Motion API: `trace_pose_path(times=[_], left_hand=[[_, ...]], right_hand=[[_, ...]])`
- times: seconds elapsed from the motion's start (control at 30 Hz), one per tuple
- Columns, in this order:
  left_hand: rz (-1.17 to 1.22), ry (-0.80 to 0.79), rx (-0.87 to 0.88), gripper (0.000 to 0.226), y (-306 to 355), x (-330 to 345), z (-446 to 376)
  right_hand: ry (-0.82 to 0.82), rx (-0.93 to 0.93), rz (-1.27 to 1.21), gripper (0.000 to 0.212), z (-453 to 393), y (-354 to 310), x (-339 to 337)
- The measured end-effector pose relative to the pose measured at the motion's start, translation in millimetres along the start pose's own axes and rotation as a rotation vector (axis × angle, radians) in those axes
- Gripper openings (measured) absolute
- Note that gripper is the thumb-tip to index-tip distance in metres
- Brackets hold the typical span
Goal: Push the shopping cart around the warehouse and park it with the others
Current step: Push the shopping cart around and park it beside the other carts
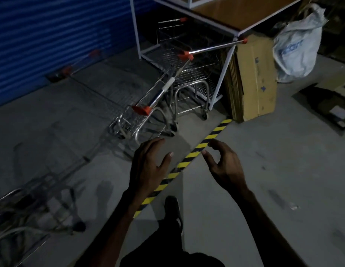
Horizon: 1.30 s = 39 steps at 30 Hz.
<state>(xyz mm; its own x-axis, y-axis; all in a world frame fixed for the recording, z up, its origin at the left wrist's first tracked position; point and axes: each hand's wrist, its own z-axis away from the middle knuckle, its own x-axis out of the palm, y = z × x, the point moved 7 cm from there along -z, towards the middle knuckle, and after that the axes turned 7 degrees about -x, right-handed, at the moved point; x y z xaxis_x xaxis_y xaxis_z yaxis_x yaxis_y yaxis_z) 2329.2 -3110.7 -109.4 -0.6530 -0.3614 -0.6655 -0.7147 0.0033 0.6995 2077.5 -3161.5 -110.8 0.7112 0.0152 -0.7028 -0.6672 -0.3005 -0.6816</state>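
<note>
Left hand (148,162) and right hand (225,166) empty (grips loose); cart (154,101) parked ahead.

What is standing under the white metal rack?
Under the white metal rack, shopping carts with orange handle caps are nested. Darkness hides their far ends. Both hands hover empty.

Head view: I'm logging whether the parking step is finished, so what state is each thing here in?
Left hand: open, holding nothing.
Right hand: fingers loosely curled, holding nothing.
Nearest chrome wire shopping cart with orange handle caps: upright, unheld, beside other carts.
Blue corrugated roller shutter: down.
Flattened brown cardboard sheets: standing on edge.
White plastic sack: bulging, upright.
</note>
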Motion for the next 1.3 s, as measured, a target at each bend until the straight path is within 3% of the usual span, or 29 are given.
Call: trace_pose_path(times=[0.33, 0.6, 0.73, 0.83, 0.9, 1.07, 1.3], left_hand=[[0.023, 0.061, -0.053, 0.044, -10.3, 44.6, -161.1], [-0.008, 0.166, -0.086, 0.029, -18.9, 62.8, -231.7], [-0.048, 0.21, -0.245, 0.045, -38.0, 83.7, -253.9], [-0.113, 0.302, -0.268, 0.04, -33.2, 97.9, -272.2], [-0.14, 0.273, -0.327, 0.042, -35.3, 111.1, -282.9], [-0.5, 0.2, -0.511, 0.062, -64.2, 145.9, -277.3], [-0.647, 0.222, -0.643, 0.051, -78.3, 133.6, -264.8]], right_hand=[[-0.161, -0.053, 0.091, 0.051, -187.0, 28.0, 9.1], [-0.308, -0.163, 0.114, 0.053, -307.4, 39.7, 41.4], [-0.401, -0.297, 0.146, 0.058, -372.5, 44.1, 53.0], [-0.456, -0.429, 0.228, 0.067, -422.8, 50.3, 61.4], [-0.464, -0.532, 0.298, 0.071, -455.2, 54.4, 69.5], [-0.589, -0.777, 0.442, 0.076, -507.3, 59.1, 105.8], [-0.812, -0.867, 0.481, 0.061, -522.4, 33.4, 133.0]])
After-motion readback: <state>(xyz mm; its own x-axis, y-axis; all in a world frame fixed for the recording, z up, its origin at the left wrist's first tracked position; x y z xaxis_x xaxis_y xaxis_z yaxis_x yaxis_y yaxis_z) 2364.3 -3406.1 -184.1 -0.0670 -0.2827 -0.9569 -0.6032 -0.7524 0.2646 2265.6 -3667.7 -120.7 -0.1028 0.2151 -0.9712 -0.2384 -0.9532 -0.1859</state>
